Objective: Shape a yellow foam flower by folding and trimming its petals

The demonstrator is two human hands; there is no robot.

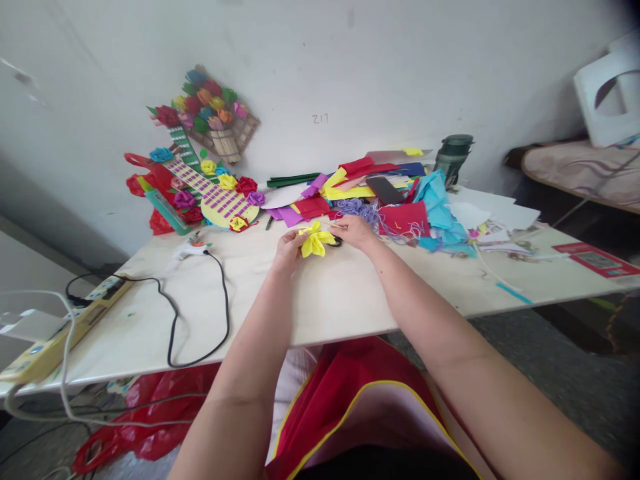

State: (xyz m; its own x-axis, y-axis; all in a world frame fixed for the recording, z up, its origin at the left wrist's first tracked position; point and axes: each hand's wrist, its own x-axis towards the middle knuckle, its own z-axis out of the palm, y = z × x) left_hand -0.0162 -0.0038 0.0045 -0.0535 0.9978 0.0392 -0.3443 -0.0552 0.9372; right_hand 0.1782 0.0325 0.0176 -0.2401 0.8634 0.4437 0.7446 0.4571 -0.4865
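Observation:
My left hand [290, 249] is closed on the edge of a yellow flower [315, 240] with several pointed petals, held just above the white table [345, 300]. My right hand [356, 232] pinches a thin pale stick [333, 225] whose left end reaches the flower. Whether the stick touches the flower cannot be made out. A small black looped thing [338, 242] lies between the flower and my right hand, partly hidden. Just behind my right hand rests a tangle of purple yarn [357, 210].
Coloured sheets, a phone [385, 190] and a dark bottle [453, 159] crowd the back. At left stand flower-covered crafts [230, 203], a glue bottle [167, 208] and a white glue gun [193, 248]; its black cord [226, 300] loops toward a power strip [85, 323].

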